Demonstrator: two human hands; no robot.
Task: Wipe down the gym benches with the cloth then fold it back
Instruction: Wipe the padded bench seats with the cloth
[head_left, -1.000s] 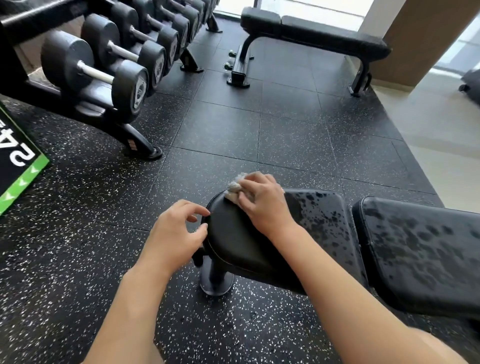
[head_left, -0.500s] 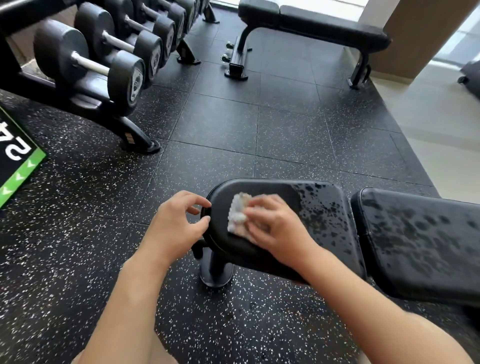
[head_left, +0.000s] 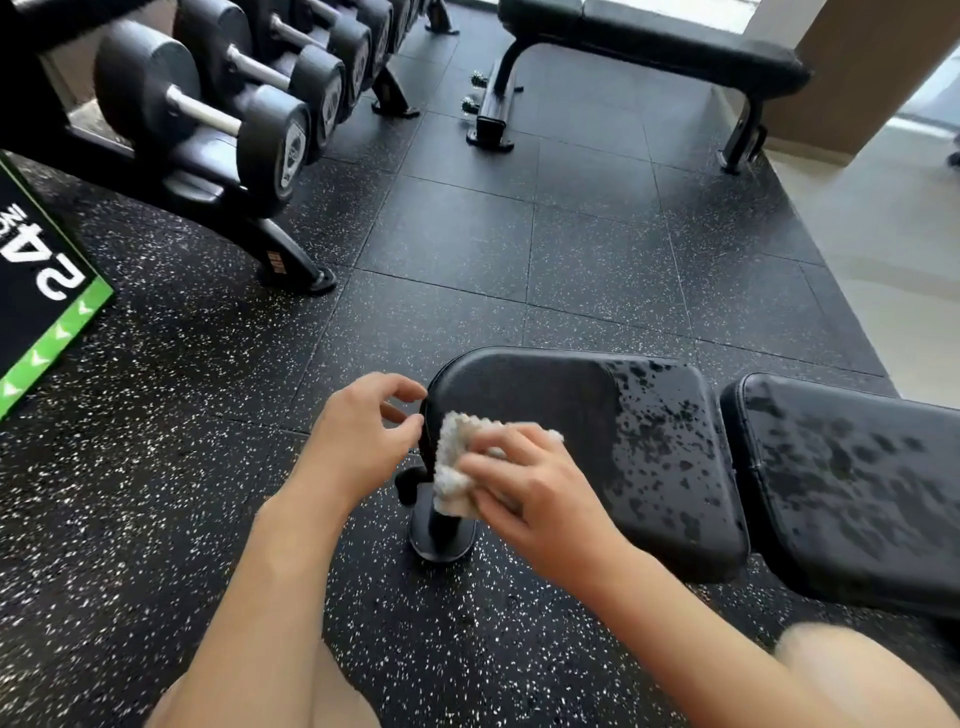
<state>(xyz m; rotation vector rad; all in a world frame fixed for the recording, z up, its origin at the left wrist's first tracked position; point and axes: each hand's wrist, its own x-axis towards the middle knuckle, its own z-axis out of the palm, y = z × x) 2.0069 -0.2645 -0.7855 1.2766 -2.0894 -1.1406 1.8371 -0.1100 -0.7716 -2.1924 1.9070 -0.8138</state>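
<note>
Cloth (head_left: 457, 462), white and crumpled, lies at the near left corner of the bench (head_left: 545, 395) seat pad, partly hidden under the right hand (head_left: 524, 483), whose fingers press it against the pad's edge. The left hand (head_left: 358, 441) hovers just beside the pad's end, fingers loosely curled and seemingly holding nothing. Wet blotches cover the seat's right part. The backrest pad (head_left: 852, 483) is cut off at the right.
</note>
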